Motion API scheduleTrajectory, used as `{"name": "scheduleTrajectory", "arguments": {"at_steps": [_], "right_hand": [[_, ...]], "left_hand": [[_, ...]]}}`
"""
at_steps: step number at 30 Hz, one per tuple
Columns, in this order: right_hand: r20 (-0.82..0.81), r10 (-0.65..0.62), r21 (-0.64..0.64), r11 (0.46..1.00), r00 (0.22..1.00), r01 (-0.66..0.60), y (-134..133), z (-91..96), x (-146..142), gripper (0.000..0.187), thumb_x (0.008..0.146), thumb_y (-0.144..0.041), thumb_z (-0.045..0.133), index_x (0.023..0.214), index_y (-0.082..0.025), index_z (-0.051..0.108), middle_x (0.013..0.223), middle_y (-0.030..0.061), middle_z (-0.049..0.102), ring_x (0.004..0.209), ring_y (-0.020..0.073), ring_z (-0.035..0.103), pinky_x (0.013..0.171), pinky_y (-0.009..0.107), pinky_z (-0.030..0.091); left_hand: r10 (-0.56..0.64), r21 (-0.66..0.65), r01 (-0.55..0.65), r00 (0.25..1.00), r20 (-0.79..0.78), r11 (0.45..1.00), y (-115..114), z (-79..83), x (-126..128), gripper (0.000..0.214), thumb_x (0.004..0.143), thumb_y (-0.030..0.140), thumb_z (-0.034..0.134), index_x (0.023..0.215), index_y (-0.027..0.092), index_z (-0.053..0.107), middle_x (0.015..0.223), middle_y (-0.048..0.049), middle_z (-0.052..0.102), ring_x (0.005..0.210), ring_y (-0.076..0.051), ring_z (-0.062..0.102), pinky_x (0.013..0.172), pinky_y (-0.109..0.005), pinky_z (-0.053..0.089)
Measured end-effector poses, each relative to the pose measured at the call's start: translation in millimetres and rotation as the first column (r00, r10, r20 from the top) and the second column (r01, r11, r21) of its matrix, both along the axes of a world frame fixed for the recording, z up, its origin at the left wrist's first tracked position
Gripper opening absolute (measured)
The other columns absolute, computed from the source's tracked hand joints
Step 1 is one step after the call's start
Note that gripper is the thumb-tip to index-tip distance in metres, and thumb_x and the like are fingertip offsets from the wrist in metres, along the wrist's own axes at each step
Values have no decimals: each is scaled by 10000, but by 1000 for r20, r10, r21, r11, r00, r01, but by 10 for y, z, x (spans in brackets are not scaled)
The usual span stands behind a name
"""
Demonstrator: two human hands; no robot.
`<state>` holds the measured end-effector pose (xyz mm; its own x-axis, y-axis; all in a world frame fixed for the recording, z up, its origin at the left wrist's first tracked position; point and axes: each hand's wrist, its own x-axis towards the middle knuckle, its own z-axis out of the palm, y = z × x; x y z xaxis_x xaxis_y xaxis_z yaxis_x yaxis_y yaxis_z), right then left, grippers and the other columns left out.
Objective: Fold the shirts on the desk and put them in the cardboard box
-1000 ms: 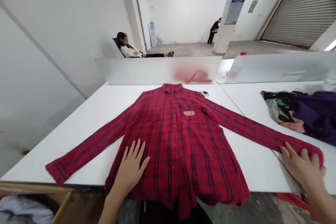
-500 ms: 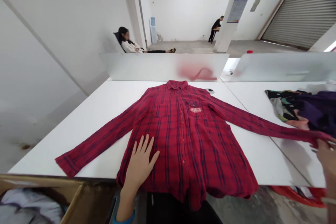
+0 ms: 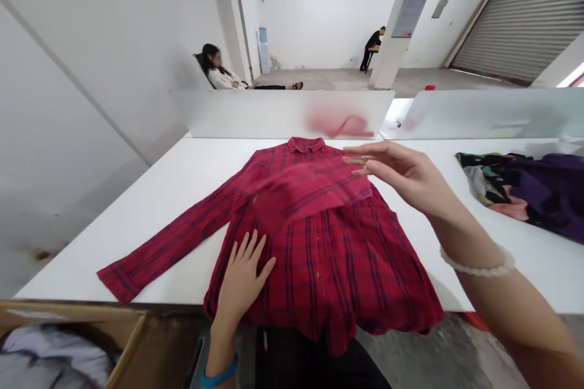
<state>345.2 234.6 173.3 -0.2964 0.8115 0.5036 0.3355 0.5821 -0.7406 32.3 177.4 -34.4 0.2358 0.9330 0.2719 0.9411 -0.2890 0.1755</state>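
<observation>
A red plaid shirt (image 3: 314, 267) lies front up on the white table, its collar at the far side and its hem hanging over the near edge. My left hand (image 3: 245, 273) rests flat on the lower left front, fingers spread. Over the shirt's upper right, my right hand (image 3: 392, 170) hovers with fingers stretched out, holding nothing. Beside its fingertips, the right-side sleeve (image 3: 319, 185) lies across the chest, blurred by motion, and hides the pockets. The other sleeve (image 3: 164, 243) stretches out to the left.
A frosted divider (image 3: 246, 112) stands along the back of the table (image 3: 137, 194). Dark and patterned clothes (image 3: 529, 188) lie at the right. An open cardboard box (image 3: 123, 352) with grey cloth sits lower left. Two people, one seated (image 3: 223, 76), one standing (image 3: 371, 48), are beyond.
My right hand has swung from the far right to above the shirt's chest, bringing the sleeve across and letting it go. My left hand stays in place.
</observation>
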Motion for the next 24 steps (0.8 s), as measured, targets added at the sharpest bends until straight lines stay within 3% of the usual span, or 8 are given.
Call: {"name": "scheduleTrajectory", "arguments": {"at_steps": [3,6,11,14,17,20,22,24], "right_hand": [[135,-220,83,974,966,210,262,-309,172,281,907,-351,510,1084,-179,644,1055,54,690,968,189,655,884,375,521],[302,-376,86,926,876,367,655,-738,458,281,911,-295,465,1062,-161,660,1015,63,707,915,194,668,862,358,520],[619,-403,103,893,674,439,1076,-1427,621,376,950,-254,365,1200,-105,603,1229,127,623,1140,225,575,994,351,431],[647,-419,110,878,637,466,1172,-1749,559,438,958,-280,362,1307,-69,520,1391,191,469,1297,313,417,1052,479,344],[691,-434,118,857,578,502,1210,-1975,532,487,962,-296,362,1378,-55,442,1444,226,378,1345,390,307,1045,587,273],[765,-429,165,851,480,499,1233,-2091,565,501,981,-320,311,1416,-89,396,1465,201,358,1355,370,294,1052,555,275],[792,-430,197,852,434,485,1249,-2123,588,505,987,-337,280,1424,-107,388,1469,185,361,1356,352,299,1051,532,292],[801,-446,220,840,400,496,1266,-2141,596,505,987,-347,275,1427,-125,389,1466,169,373,1352,340,313,1054,515,300]], "left_hand": [[-17,18,17,1000,5,1000,-4,31,10,514,912,487,404,1282,159,541,1318,-99,573,1284,-263,460,1128,-488,282],[-20,39,20,1000,9,999,-7,42,7,494,905,495,418,1227,158,582,1239,-97,628,1229,-266,511,1127,-485,288],[-20,87,11,995,96,996,-18,22,-18,483,885,487,456,1198,144,589,1233,-110,626,1214,-285,513,1078,-478,367],[28,122,-54,978,207,991,-38,-7,-34,356,875,381,451,1107,176,627,1158,-95,661,1152,-264,557,1016,-443,439],[141,146,-197,936,323,969,-68,-3,-119,288,839,269,390,933,203,655,1035,-89,699,1022,-248,624,938,-423,496],[307,106,-366,881,360,925,-101,113,-373,293,837,263,347,841,213,636,1009,-89,701,978,-242,640,908,-398,506],[470,68,-500,846,252,864,-123,247,-654,322,851,305,335,913,188,629,1067,-117,678,1015,-279,624,915,-427,486],[653,46,-654,756,45,755,-144,385,-993,407,865,361,335,1075,119,586,1167,-188,619,1051,-351,594,893,-482,469]]}}
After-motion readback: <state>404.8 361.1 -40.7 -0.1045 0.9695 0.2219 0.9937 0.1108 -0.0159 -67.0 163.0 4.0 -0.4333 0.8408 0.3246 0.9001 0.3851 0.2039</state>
